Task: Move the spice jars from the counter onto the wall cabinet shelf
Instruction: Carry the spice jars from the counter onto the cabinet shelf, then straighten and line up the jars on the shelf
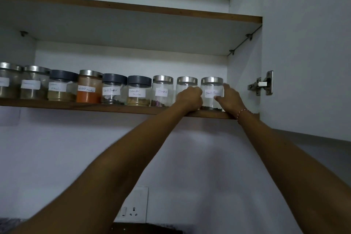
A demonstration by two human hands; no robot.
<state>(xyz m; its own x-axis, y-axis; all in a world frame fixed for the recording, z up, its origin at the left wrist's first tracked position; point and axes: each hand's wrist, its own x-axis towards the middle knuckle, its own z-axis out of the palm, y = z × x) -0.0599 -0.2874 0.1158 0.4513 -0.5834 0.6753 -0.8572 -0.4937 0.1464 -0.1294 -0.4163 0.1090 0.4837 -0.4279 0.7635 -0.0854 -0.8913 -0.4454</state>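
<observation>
White cabinet walls (245, 74) frame the scene, with the open door (307, 43) standing at the right and its metal hinge (263, 84) showing on the inner face. Across the cabinet runs the wooden shelf (76, 106), and on it stands a row of nine spice jars, side by side from the far left to near the right wall. Both arms reach up from below. The right hand (230, 99) curls around the rightmost jar (211, 91) (label partly covered, reading "Black"), thumb on its front and fingers round its right side. The left hand (190, 97) is closed around the neighbouring jar (187, 83), hiding most of its front. Further left stand the clove jar (163, 91) and the orange powder jar (88, 86). Low on the wall sits a socket plate (133, 205). A red-and-white thread bracelet (243, 113) circles the right wrist.
</observation>
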